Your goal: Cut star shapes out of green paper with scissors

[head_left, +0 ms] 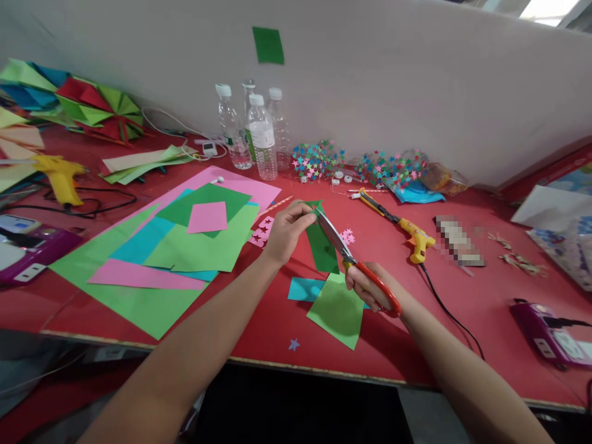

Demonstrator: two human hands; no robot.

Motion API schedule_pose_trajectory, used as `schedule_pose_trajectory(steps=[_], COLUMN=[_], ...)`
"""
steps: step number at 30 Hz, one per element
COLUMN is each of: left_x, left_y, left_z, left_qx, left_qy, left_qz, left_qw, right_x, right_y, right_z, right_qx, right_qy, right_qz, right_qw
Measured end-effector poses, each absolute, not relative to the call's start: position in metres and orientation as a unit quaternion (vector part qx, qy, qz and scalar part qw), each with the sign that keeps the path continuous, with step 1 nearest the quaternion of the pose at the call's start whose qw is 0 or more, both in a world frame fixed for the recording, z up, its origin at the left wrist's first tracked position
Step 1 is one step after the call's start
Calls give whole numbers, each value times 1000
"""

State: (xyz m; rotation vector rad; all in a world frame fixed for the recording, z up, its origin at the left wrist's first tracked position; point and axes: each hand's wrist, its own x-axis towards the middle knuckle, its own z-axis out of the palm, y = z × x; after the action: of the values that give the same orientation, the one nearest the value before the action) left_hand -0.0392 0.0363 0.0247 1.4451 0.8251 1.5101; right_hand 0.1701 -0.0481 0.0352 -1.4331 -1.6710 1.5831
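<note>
My left hand pinches the upper end of a dark green paper strip between thumb and fingers. In my right hand is a pair of scissors with red handles. Their blades point up and left, with the tips right by my left fingertips at the strip's top edge. Whether the blades are closed on the paper I cannot tell. Under my hands, a light green sheet partly covers a blue strip. Small pink stars lie just beyond the scissors.
Layered coloured sheets spread at left. Several plastic bottles stand against the wall, beside bags of stars. A yellow glue gun lies right, its cord trailing forward; another glue gun is far left. Purple power strips flank the table.
</note>
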Motion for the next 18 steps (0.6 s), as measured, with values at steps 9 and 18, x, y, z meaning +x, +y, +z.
schedule_pose_trajectory(steps=[9, 18], left_x=[-31, -28], left_y=[31, 27], left_z=[21, 19], left_qx=[557, 561], left_qy=[335, 350], left_qz=[621, 616], left_qw=[438, 428], right_x=[161, 156], right_y=[-55, -56], right_z=[32, 33], right_qx=[-486, -519], right_qy=[-622, -616], right_qz=[565, 547], right_qw=[240, 229])
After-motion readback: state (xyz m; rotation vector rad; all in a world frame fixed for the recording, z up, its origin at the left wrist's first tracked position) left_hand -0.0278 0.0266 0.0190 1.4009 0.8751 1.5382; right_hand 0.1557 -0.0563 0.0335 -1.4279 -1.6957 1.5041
